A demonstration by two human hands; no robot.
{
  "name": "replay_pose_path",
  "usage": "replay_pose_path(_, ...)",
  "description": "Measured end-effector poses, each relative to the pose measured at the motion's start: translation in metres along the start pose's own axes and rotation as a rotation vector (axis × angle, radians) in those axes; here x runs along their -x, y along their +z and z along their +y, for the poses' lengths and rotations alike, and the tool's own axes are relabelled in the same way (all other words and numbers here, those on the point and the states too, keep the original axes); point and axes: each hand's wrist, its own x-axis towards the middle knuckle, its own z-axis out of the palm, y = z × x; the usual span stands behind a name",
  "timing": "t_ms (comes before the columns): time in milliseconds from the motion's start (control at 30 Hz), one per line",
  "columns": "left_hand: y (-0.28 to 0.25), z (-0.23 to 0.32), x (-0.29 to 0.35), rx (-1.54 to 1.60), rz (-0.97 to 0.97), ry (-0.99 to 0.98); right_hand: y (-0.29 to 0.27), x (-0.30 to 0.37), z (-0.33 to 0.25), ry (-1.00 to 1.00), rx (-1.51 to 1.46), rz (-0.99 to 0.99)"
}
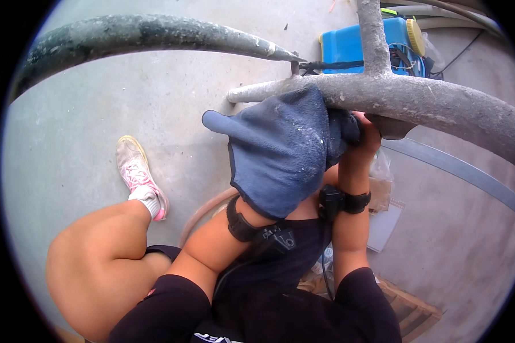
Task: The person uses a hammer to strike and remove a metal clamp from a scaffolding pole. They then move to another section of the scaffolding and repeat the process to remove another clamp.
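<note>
A blue-grey cloth (280, 143) with a dark hem and white dusty specks drapes against the underside of a thick, dusty grey metal tube (440, 103). My left forearm runs up under this cloth, which hides my left hand and its fingers. On the right, my right hand (369, 137) is curled by the tube around a bunched dark part of the cloth. Its fingertips are mostly hidden. Another flap of cloth (392, 127) hangs just beyond that hand.
A thick curved metal tube (137, 34) with worn dark paint crosses the upper left. Behind the frame stands a blue plastic tank (343, 43) with a yellowish cap (415, 37). Flat metal strip (463, 168) lies at right; a wooden crate (412, 311) is lower right. My shoe (140, 171) rests on the floor.
</note>
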Motion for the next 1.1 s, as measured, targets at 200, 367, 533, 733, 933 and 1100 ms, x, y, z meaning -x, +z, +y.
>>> replay_pose_path(200,0.008,-0.004,0.000,-0.252,0.009,0.158,0.008,-0.006,-0.019,0.403,-0.503,0.126)
replay_pose_path(367,0.021,-0.007,0.001,-0.369,0.031,0.243,-0.001,-0.011,-0.002,0.508,-0.787,0.038)
replay_pose_path(533,0.024,-0.010,0.001,-0.184,0.044,0.117,0.005,-0.013,-0.013,0.523,-0.681,0.034)
replay_pose_path(733,0.004,0.010,-0.005,-0.217,0.037,0.040,0.006,-0.014,-0.005,0.488,-0.809,0.072)
replay_pose_path(933,-0.014,0.024,-0.009,-0.036,0.011,0.061,0.009,-0.026,-0.006,0.396,-0.670,-0.029)
replay_pose_path(1100,0.008,0.016,-0.003,0.060,0.147,0.137,0.005,-0.020,0.001,0.424,-0.520,0.042)
